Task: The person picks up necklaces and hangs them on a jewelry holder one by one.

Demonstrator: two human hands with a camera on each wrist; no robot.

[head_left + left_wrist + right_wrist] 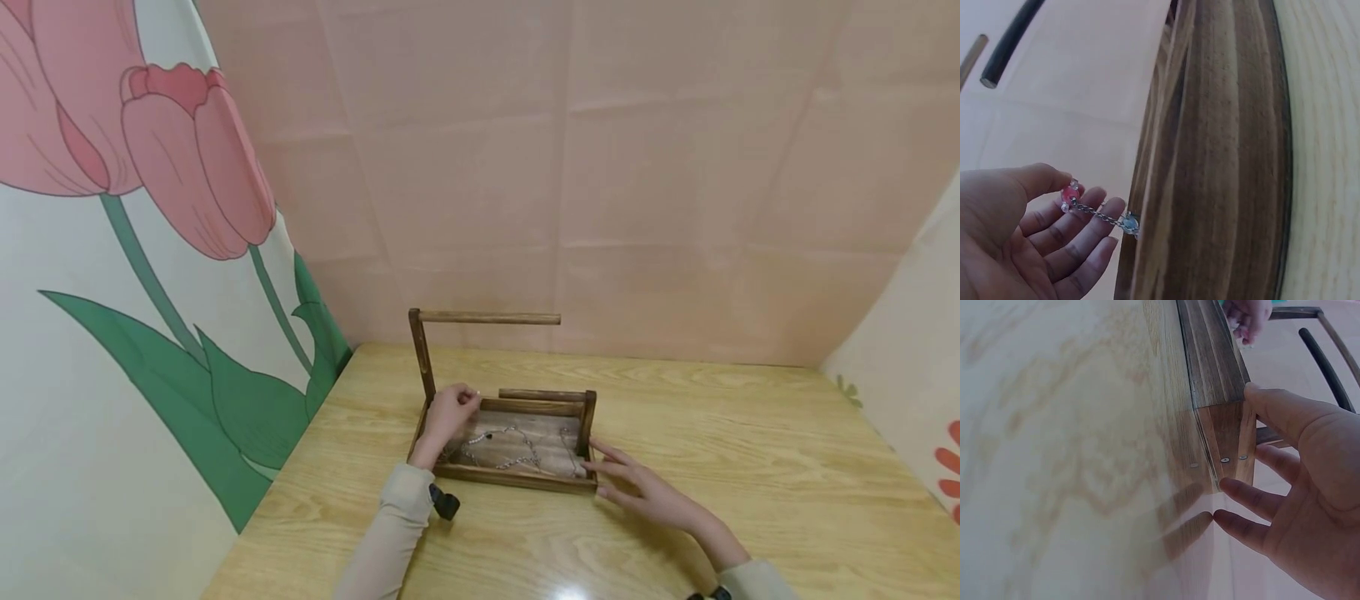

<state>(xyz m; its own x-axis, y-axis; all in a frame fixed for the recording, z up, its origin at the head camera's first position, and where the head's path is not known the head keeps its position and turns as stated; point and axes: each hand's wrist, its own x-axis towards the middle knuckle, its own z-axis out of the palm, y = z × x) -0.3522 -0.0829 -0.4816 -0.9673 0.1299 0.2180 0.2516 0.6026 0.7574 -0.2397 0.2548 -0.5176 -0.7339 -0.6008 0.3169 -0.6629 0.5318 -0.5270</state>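
Observation:
My left hand [448, 414] is over the left part of a dark wooden jewelry stand's tray [510, 477]. In the left wrist view, its thumb and fingers pinch the pink-beaded end of a silver chain bracelet [1102, 217]. A blue bead farther along it hangs at the tray's wall, and the rest is hidden behind that wall. Other beaded chains [517, 461] lie loosely on the tray's floor. At the tray's right end, my right hand [651, 493] touches the corner with spread, nearly straight fingers; its thumb rests on the top edge in the right wrist view.
A tall post with a long bar [491, 318] rises from the stand's left end. A shorter bar [543, 394] sits at the right. The stand is on a light wooden table [720, 425], with a pink cloth [637, 208] behind and a tulip-print cloth [150, 400] at left.

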